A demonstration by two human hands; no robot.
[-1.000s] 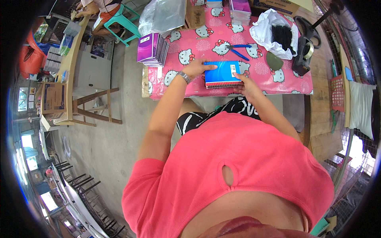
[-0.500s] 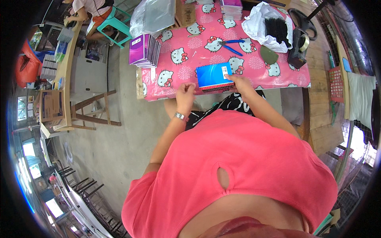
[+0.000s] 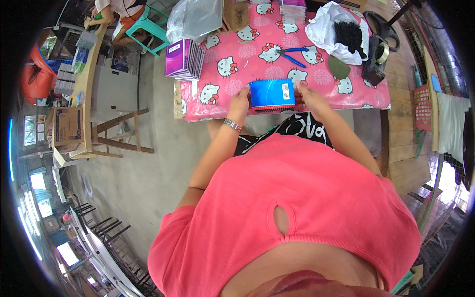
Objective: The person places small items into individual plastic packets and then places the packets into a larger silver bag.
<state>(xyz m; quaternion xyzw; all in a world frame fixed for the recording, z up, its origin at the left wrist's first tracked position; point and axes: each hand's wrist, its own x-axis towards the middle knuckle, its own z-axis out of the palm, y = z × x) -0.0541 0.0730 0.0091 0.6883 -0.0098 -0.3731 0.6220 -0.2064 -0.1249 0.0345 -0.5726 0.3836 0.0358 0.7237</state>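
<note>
Left hand [image 3: 240, 105] has rejoined right hand [image 3: 315, 104], both gripping blue notebooks [image 3: 268, 94]; white bag [image 3: 320, 30] holds black coils [image 3: 348, 38].

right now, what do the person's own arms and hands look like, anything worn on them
The left hand and right hand are both ungloved. A silvery, segmented metal band circles the left wrist; whether watch or bracelet, I can't tell. The right wrist shows nothing worn. The left sleeve is short, plain coral pink; both forearms are uncovered.

Co-worker [image 3: 127, 24] partly beyond top edge, label [image 3: 286, 91] on blue notebook [image 3: 267, 93] illegible
</note>
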